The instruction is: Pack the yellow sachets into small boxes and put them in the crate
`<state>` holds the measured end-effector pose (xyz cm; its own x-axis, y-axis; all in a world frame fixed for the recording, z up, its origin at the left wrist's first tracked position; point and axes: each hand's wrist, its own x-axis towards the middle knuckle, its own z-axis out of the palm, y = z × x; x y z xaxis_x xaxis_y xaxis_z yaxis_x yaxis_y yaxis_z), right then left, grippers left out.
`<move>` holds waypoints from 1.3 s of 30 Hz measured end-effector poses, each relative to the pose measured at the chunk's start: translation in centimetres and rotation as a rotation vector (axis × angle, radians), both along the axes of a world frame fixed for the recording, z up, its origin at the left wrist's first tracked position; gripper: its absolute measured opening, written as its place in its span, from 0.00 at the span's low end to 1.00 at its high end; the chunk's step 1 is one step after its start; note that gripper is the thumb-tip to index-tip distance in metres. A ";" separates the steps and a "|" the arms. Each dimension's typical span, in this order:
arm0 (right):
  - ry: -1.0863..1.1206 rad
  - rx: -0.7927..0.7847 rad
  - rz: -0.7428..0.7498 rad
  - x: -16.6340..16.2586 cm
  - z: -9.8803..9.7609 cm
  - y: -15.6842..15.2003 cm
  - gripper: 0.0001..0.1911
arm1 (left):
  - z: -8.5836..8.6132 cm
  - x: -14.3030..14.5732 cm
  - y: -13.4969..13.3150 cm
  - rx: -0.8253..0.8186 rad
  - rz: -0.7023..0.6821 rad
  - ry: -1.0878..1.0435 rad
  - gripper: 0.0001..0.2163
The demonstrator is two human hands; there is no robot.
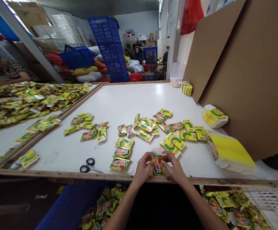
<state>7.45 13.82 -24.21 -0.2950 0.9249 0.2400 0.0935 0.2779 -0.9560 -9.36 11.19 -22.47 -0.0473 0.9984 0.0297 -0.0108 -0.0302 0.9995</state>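
Both hands meet at the near edge of the white table (119,102). My left hand (143,168) and my right hand (174,167) pinch one small yellow-green snack packet (158,164) between them, holding it upright by its sides. Several more packets (150,126) lie scattered on the table just beyond my hands. Three packets (122,153) lie in a short column to the left of my left hand. A stack of flat yellow bags (229,150) lies to the right of my right hand.
Black scissors (89,166) lie at the table's near left edge. Brown cardboard sheets (249,70) lean on the right. A second table (21,99) at left is heaped with packets, with a person behind it. Bins of packets (234,207) stand below. Blue crates (110,48) are stacked behind.
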 end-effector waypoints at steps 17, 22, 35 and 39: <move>-0.034 0.144 -0.056 -0.4 0.3 0.7 0.09 | 0.4 0.6 1.0 0.151 -0.037 0.209 0.06; -0.102 0.152 -0.106 -0.4 0.8 1.0 0.11 | 0.4 0.9 1.1 0.123 0.027 0.211 0.07; -0.078 0.088 -0.109 -0.2 0.6 1.1 0.11 | -0.2 1.2 1.3 0.049 0.034 0.049 0.11; -0.046 0.125 -0.083 0.0 0.1 0.1 0.10 | 0.0 1.3 0.3 0.043 0.012 0.082 0.10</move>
<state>7.41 13.96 -24.09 -0.2321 0.9102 0.3430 0.1639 0.3842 -0.9086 -8.03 11.53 -22.45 -0.0546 0.9956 0.0768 0.0718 -0.0728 0.9948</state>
